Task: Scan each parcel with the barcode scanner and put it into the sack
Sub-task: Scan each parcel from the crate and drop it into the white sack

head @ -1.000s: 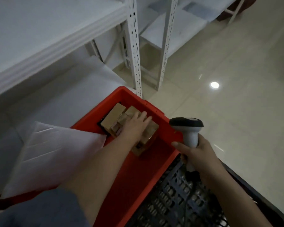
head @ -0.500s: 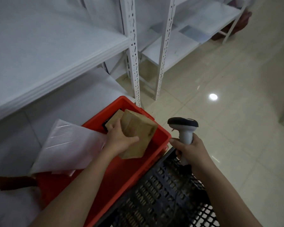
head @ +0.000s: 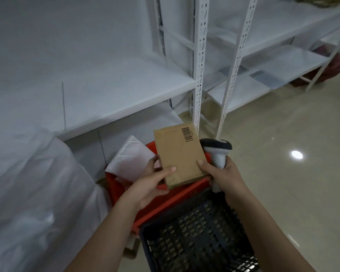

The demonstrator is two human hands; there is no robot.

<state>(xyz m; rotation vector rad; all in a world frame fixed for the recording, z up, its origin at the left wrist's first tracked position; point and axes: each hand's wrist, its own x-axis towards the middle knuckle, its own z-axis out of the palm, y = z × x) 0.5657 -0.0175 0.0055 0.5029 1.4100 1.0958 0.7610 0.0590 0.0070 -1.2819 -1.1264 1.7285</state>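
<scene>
A flat brown cardboard parcel (head: 180, 156) is held up above the red crate (head: 171, 201), barcode label at its top right corner facing me. My left hand (head: 148, 185) grips its lower left edge, thumb on the face. My right hand (head: 222, 174) holds the grey and black barcode scanner (head: 217, 152) by its handle, and its thumb presses the parcel's right edge. The scanner head sits just right of the parcel. A large white sack (head: 33, 193) lies at the left.
A white padded mailer (head: 131, 160) leans in the red crate. A black slotted crate (head: 196, 238) stands below my hands. White metal shelving (head: 198, 75) fills the back and right. Glossy beige floor (head: 292, 173) spreads to the right.
My left hand lifted the brown parcel out of the red crate and turned its barcode up. My right hand brought the scanner against the parcel's right edge. The view tilted upward.
</scene>
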